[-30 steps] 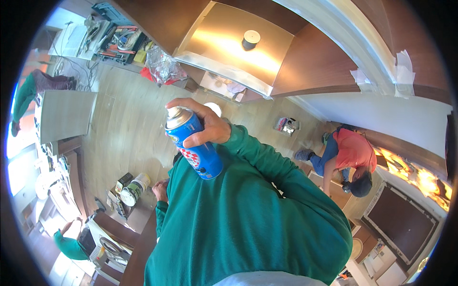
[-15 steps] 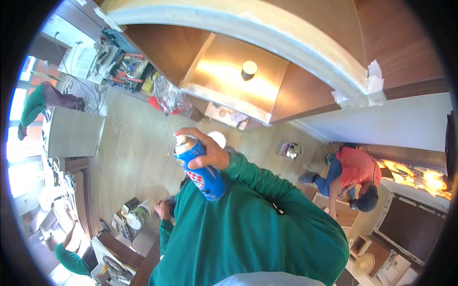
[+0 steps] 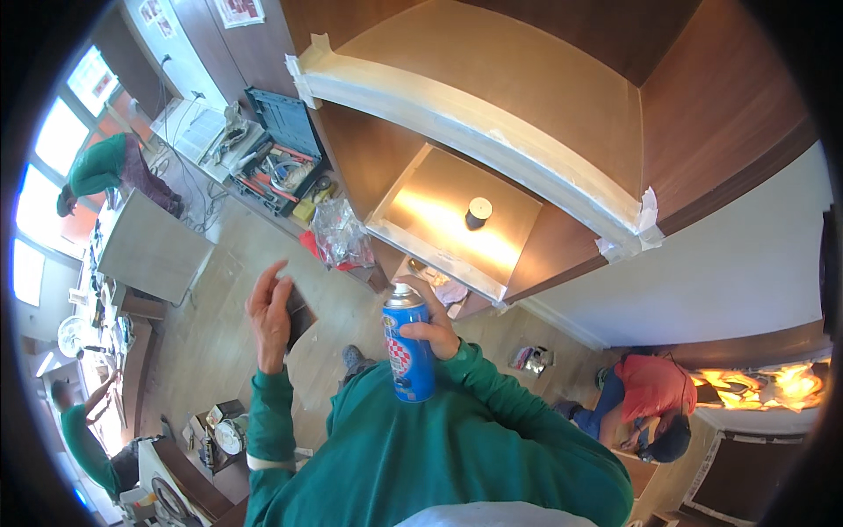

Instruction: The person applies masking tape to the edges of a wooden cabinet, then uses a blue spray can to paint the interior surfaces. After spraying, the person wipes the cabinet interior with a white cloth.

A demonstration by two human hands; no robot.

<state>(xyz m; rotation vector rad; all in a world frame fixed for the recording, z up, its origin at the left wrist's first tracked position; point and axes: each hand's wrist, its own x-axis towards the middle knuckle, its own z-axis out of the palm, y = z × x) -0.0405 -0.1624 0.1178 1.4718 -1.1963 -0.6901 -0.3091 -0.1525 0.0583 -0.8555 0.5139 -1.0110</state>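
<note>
My right hand (image 3: 436,325) is wrapped around a blue spray can (image 3: 409,356) with a white nozzle and a red-and-white checked patch. The can stands upright in front of my chest. To its left, my left hand (image 3: 270,318) is raised with the fingers loosely bent and apart, and nothing shows in it. Behind that hand a dark, flat-sided piece (image 3: 302,323) shows in part; I cannot tell what it is. Ahead is a brown cabinet with a curved pale edge (image 3: 474,132), taped at both ends. A small black cylinder with a white top (image 3: 477,213) stands on its lit shelf.
An open toolbox (image 3: 279,176) and a clear plastic bag (image 3: 341,233) are beside the cabinet. A person in a red shirt (image 3: 652,391) crouches at right. Two people in green, one bending (image 3: 101,165) and one lower down (image 3: 88,439), are at left.
My left hand has come up from beside the tub at lower left. The spray can has shifted right and is more upright. My view has turned, and the cabinet sits lower in it.
</note>
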